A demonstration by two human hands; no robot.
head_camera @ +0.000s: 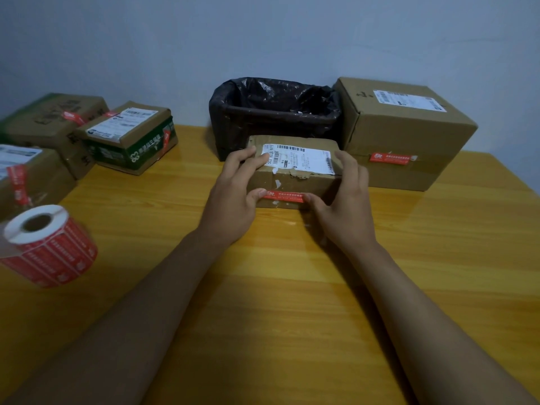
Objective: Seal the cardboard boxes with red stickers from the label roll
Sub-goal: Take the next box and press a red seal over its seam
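Both hands are on the small cardboard box (295, 171) at the middle of the surface (292, 287). The left hand (238, 197) curls round its left end, fingers over the top edge by the white shipping label (301, 159) and thumb pressing the left tip of the red sticker (285, 197) on the front face. The right hand (347, 206) cups the right end the same way, fingers up along the corner, thumb at the sticker's right tip.

Five cardboard boxes in all. The held one sits in front of a black-lined bin (274, 112). Just to its right, and touching the bin, stands one large box (409, 133) with its own red sticker across the front seam. Three more are grouped at the far left: a green-printed box (131, 141), a plain brown box (52, 124) behind it, and a nearer box (29, 176) cut off by the frame edge; each shows a red sticker. I count five red stickers applied.

One label roll (46, 244) lies tilted at the near left, well apart from the hands, its red labels facing outward and its white core open towards the top.

The surface is glossy yellow-orange wood grain, pushed against a plain pale blue-grey wall (263, 39). The bin's rim hides the back of the held box's far edge, and both forearms stretch across the near half of the surface.
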